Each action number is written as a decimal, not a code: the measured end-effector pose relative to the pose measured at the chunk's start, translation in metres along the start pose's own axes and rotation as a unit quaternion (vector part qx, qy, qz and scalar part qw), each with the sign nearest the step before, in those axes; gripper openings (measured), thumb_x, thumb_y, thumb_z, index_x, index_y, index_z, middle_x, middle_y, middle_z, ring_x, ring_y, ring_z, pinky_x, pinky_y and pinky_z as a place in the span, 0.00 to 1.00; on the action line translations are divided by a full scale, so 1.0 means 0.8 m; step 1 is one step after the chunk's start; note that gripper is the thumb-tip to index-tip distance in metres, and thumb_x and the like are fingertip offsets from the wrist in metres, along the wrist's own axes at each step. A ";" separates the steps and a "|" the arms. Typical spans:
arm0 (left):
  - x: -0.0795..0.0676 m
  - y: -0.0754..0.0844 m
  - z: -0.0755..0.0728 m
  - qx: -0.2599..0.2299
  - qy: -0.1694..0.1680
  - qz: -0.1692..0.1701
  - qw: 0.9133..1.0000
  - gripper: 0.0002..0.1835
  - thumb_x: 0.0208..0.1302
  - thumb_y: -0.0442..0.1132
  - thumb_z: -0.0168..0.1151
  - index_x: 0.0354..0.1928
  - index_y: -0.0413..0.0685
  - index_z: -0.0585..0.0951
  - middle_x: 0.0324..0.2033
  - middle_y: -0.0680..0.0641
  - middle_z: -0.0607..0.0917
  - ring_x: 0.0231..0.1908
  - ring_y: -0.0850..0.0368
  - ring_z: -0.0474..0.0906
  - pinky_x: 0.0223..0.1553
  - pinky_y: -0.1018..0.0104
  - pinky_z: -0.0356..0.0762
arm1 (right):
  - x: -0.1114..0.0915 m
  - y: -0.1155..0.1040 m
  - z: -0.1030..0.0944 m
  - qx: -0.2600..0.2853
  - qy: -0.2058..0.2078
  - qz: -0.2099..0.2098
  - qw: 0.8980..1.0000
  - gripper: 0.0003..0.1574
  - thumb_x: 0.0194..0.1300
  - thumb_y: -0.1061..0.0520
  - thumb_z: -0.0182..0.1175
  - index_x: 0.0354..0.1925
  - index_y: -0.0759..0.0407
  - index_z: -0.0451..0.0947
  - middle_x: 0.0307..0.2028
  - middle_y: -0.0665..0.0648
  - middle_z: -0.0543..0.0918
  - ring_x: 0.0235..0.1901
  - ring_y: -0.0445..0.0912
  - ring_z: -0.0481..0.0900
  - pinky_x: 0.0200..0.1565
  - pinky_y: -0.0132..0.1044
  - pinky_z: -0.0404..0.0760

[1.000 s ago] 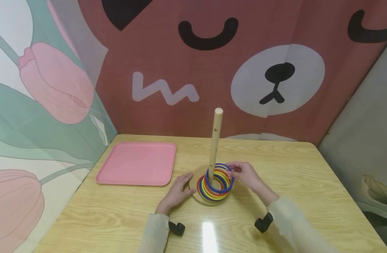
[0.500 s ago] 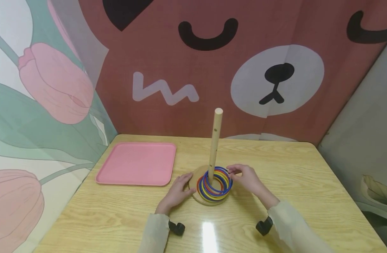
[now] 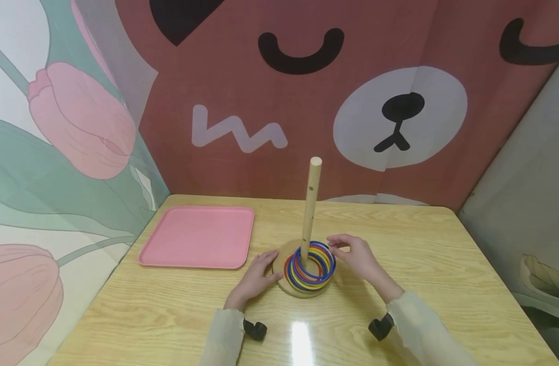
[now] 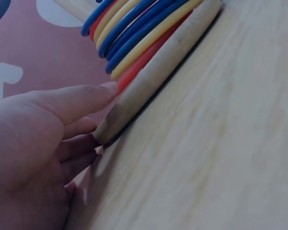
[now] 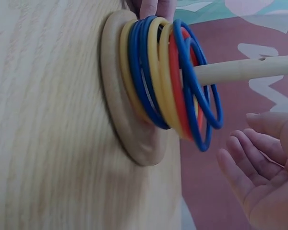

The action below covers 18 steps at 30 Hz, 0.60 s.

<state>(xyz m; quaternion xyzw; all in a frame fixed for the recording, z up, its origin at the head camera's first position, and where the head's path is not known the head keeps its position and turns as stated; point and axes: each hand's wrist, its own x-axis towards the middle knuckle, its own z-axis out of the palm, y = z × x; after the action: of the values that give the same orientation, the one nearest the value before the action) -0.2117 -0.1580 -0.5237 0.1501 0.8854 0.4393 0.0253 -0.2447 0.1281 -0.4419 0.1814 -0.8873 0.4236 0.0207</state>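
A wooden ring-toss stand has a tall upright peg (image 3: 310, 203) on a round base (image 3: 281, 252). Several blue, red and yellow rings (image 5: 163, 81) are stacked round the peg. The topmost blue ring (image 5: 185, 43) lies tilted on the pile. My left hand (image 3: 256, 279) holds the base's left rim, the thumb near the lowest red ring (image 4: 134, 72) and the fingers at the edge in the left wrist view. My right hand (image 3: 356, 255) is just right of the rings, its fingers loosely bent with nothing between them; the right wrist view shows a gap to the rings.
A pink tray (image 3: 197, 237) lies on the table (image 3: 389, 229) to the left of the stand. Behind the table hangs a cloth (image 3: 234, 173) printed with a bear. Both wrists wear small black cameras.
My right hand has let go of the top blue ring, which has dropped onto the pile, and drawn slightly away. The left hand has stayed at the base.
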 end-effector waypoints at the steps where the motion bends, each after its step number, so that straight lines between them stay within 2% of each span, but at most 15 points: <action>1: 0.000 0.001 0.000 -0.009 -0.002 -0.007 1.000 0.37 0.65 0.48 0.62 0.71 0.40 0.63 0.70 0.38 0.65 0.72 0.35 0.53 0.75 0.38 0.41 | 0.000 -0.002 0.000 0.008 0.002 -0.006 1.000 0.18 0.63 0.64 0.63 0.52 0.67 0.80 0.44 0.64 0.86 0.46 0.57 0.84 0.47 0.45 0.86; 5: -0.002 0.004 -0.003 -0.056 -0.005 -0.039 0.998 0.37 0.65 0.46 0.62 0.72 0.44 0.62 0.72 0.39 0.62 0.73 0.35 0.50 0.74 0.37 0.42 | 0.002 -0.013 0.002 0.050 -0.002 -0.024 0.998 0.21 0.64 0.64 0.62 0.55 0.69 0.77 0.47 0.67 0.85 0.49 0.58 0.83 0.50 0.42 0.85; 10: -0.003 0.011 -0.009 -0.113 -0.002 -0.042 0.993 0.37 0.66 0.42 0.61 0.73 0.44 0.59 0.73 0.38 0.61 0.73 0.39 0.53 0.74 0.41 0.47 | 0.005 -0.026 0.008 0.088 -0.008 -0.032 0.996 0.25 0.65 0.61 0.62 0.59 0.70 0.74 0.52 0.69 0.83 0.54 0.60 0.80 0.56 0.46 0.81; 14: -0.003 0.015 -0.025 -0.107 0.017 -0.031 0.994 0.35 0.67 0.40 0.59 0.73 0.44 0.59 0.73 0.39 0.60 0.72 0.38 0.56 0.73 0.40 0.50 | 0.010 -0.037 0.013 0.103 -0.009 -0.037 0.994 0.27 0.65 0.60 0.62 0.60 0.70 0.73 0.53 0.69 0.82 0.55 0.60 0.79 0.57 0.49 0.80; 18: -0.005 0.009 -0.058 -0.078 0.049 -0.021 0.996 0.34 0.67 0.38 0.60 0.72 0.41 0.60 0.73 0.37 0.60 0.73 0.37 0.53 0.73 0.38 0.50 | 0.016 -0.047 0.018 0.106 -0.010 -0.043 0.993 0.27 0.63 0.61 0.64 0.59 0.69 0.74 0.52 0.69 0.82 0.55 0.60 0.80 0.57 0.49 0.81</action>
<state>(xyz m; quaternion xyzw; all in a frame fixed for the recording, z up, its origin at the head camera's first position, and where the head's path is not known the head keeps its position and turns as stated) -0.2143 -0.1912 -0.4898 0.1072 0.8517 0.5129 0.0029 -0.2422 0.0916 -0.4208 0.2249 -0.8286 0.5126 0.0109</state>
